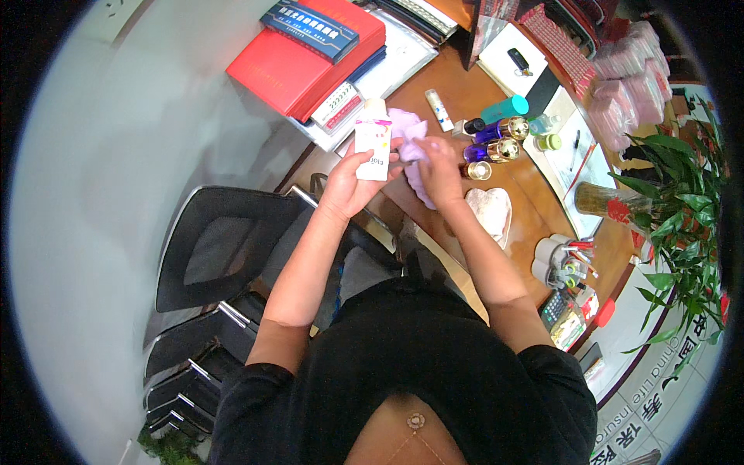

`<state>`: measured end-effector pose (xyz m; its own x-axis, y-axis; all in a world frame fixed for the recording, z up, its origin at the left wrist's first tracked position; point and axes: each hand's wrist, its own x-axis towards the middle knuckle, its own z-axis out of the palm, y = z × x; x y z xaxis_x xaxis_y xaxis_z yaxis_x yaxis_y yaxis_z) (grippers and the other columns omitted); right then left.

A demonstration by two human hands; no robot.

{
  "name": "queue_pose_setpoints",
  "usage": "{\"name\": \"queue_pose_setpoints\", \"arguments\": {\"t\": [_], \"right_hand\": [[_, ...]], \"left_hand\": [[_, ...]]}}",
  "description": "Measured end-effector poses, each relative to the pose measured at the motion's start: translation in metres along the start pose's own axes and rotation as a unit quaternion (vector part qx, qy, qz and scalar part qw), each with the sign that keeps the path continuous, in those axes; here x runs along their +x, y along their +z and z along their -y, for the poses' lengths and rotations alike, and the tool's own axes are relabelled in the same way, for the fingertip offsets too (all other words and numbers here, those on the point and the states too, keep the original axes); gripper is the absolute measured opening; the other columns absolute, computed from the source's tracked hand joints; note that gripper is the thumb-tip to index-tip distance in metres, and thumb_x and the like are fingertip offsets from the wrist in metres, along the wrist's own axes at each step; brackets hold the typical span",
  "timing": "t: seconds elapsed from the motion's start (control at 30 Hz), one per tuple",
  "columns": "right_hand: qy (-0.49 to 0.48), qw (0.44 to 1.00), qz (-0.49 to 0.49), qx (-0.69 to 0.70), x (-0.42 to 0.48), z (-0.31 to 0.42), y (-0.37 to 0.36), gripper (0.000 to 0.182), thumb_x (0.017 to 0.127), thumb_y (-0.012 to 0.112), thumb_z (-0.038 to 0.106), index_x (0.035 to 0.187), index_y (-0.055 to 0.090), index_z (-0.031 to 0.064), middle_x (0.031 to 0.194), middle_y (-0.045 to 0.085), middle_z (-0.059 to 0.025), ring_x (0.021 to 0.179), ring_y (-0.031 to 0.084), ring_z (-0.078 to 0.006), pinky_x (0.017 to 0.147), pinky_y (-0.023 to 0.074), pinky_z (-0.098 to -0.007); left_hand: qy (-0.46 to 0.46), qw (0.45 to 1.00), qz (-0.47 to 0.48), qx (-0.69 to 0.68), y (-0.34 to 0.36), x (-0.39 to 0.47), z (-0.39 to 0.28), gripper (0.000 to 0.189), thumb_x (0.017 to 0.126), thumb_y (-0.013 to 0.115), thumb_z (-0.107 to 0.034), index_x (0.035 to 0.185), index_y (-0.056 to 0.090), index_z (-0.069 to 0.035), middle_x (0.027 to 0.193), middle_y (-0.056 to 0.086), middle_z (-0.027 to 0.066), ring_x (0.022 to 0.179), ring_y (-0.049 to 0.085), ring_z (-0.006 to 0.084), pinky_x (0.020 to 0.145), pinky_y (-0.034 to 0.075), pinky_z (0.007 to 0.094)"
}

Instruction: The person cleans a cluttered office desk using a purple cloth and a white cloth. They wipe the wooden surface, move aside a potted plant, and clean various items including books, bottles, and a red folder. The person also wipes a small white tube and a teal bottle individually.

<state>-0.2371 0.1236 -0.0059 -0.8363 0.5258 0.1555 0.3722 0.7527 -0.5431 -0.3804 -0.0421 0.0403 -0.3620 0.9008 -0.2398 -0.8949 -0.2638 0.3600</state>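
A white squeeze tube (373, 142) with a cream cap lies in my left hand (350, 174), the thumb across its front. Just to the right, my right hand (439, 168) has its fingers on a crumpled lilac cloth (410, 131), which spreads behind the tube and over the desk's edge. On the wooden desk (526, 203), a small white bottle (439, 109) lies beyond my right hand. Beside that hand lie a teal cylinder (504, 108), two purple bottles with gold caps (485, 152) and a gold-capped bottle (476, 170). A folded whitish cloth (489, 212) rests by my right forearm.
Red books (308, 58) with a blue box (311, 29) are stacked at the back left. To the right are papers (572, 157), a vase (607, 200) of leafy plants and a pen holder (555, 258). Black chairs (224, 250) stand at the left, below the desk.
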Motion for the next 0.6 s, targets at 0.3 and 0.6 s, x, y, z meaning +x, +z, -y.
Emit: {"name": "queue_pose_setpoints", "arguments": {"t": [0.3,0.6], "right_hand": [[-0.169,0.976,-0.135,-0.001,0.046,0.091,-0.068,0.046,0.08,0.071,0.001,0.125,0.069,0.0099,0.125,0.063,-0.0114,0.111,0.056,-0.035,0.1,0.0439,-0.0437],[-0.178,0.975,-0.046,0.121,-0.015,0.111,-0.065,0.032,0.078,0.069,0.004,0.109,0.072,0.0095,0.113,0.067,-0.0066,0.105,0.058,-0.0325,0.093,0.0472,-0.0433]], "left_hand": [[0.014,0.999,-0.043,-0.008,0.041,-0.008,0.025,0.051,0.109,0.044,-0.041,0.149,0.044,-0.008,0.141,0.058,0.0092,0.133,0.053,0.025,0.118,0.034,0.0461],[0.002,0.997,-0.066,0.032,0.05,-0.015,0.018,0.054,0.11,0.038,-0.047,0.146,0.048,-0.008,0.14,0.059,0.0124,0.131,0.054,0.0274,0.114,0.04,0.0471]]}}
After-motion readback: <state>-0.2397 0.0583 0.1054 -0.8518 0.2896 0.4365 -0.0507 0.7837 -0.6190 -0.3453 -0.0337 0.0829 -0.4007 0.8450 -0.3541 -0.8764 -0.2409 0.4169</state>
